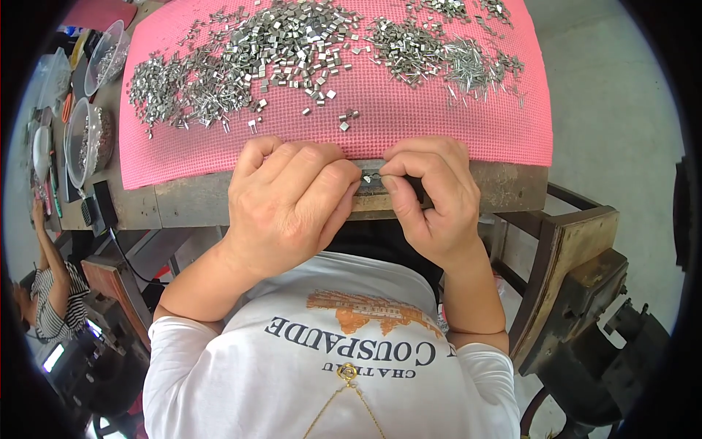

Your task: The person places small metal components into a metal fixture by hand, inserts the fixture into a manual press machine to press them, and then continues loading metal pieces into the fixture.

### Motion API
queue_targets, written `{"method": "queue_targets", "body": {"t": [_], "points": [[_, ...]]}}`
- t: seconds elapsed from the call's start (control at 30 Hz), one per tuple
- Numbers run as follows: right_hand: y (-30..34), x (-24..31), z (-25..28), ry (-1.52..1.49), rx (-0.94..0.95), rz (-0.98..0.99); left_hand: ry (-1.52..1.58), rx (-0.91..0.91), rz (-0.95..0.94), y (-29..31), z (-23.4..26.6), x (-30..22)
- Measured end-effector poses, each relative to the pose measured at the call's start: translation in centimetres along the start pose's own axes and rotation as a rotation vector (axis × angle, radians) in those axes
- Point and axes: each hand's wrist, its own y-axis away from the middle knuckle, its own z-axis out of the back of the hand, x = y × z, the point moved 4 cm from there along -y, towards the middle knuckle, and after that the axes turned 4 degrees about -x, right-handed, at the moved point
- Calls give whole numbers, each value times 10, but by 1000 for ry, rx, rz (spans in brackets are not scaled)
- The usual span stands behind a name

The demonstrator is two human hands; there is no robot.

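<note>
My left hand [292, 194] is closed at the front edge of the workbench, its fingers curled and pressed together. Facing it, my right hand [436, 194] pinches with thumb and forefinger. In the narrow gap between the fingertips shows a tiny silvery metal piece [368, 178], too small to make out well. Whichever hand grips it, the fingers hide the hold. Beyond the hands, a pink mesh mat [439, 132] carries a big heap of small silver metal-can components [285, 40], some with thin wire leads. A few loose components [344, 126] lie nearer to my hands.
Thin pin-like metal pieces [472, 69] form a pile at the mat's right. Clear plastic tubs [75, 150] with small parts stand on the left of the wooden bench [512, 186]. A person in a striped top [55, 300] sits far left. Black machinery [592, 366] stands lower right.
</note>
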Motion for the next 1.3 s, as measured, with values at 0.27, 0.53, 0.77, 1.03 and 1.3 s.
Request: {"method": "queue_targets", "body": {"t": [0.27,0.53,0.77,1.03,1.3], "points": [[-1,1,-3,45,4,38,35,-4,57,0,0,2],[0,5,-5,97,21,98,-7,-22,30,0,2,-2],[1,8,-2,157,-25,226,-1,-25,-25,3,4,-6],[-2,13,-4,119,-59,121,23,39,13,-8,6,-2],[-1,12,-7,131,-42,65,189,157,213,-4,9,10]]}}
